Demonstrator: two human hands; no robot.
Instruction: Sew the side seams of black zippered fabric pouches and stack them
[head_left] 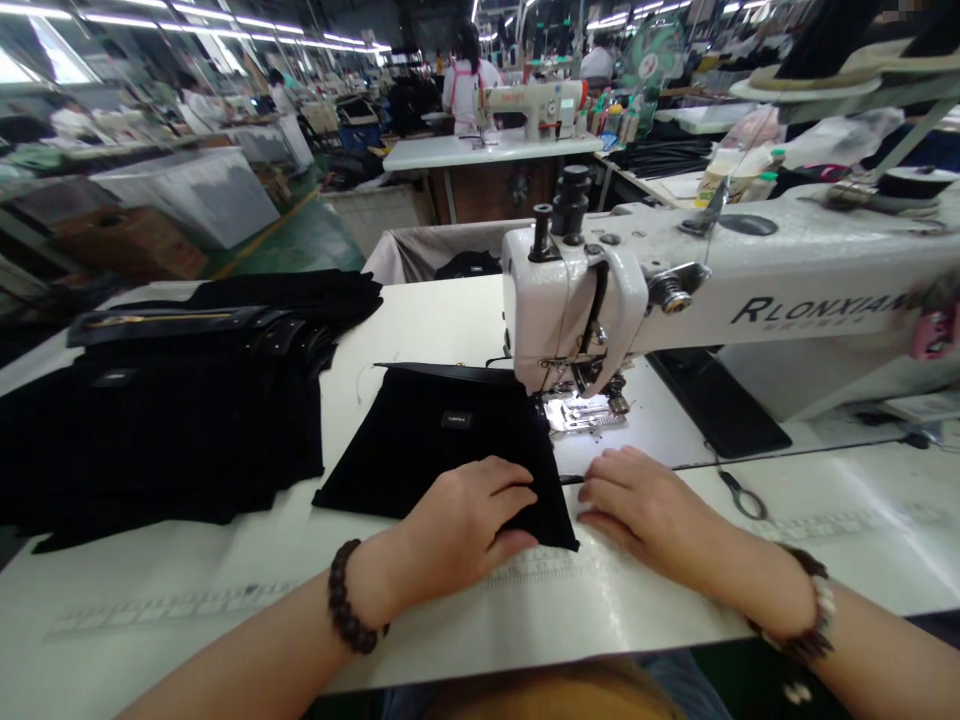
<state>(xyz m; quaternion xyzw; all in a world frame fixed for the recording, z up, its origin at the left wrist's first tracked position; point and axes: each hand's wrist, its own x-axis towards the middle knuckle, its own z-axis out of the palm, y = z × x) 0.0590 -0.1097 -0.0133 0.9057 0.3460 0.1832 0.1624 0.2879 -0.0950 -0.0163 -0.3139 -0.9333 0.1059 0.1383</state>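
Note:
A black fabric piece (442,440) with a small label lies flat on the white table, its far right corner by the needle plate (581,415) of a white sewing machine (675,300). My left hand (469,520) rests on the fabric's near right corner, fingers bent and pinching its edge. Just right of that edge, my right hand (637,500) lies palm down on the table with its fingers curled at the fabric's edge. Each wrist wears a bead bracelet.
A pile of black fabric pieces (172,400) with a zipper covers the table's left side. Small snips (742,493) lie right of my right hand. Behind stand another sewing machine (532,105) and people working at other tables.

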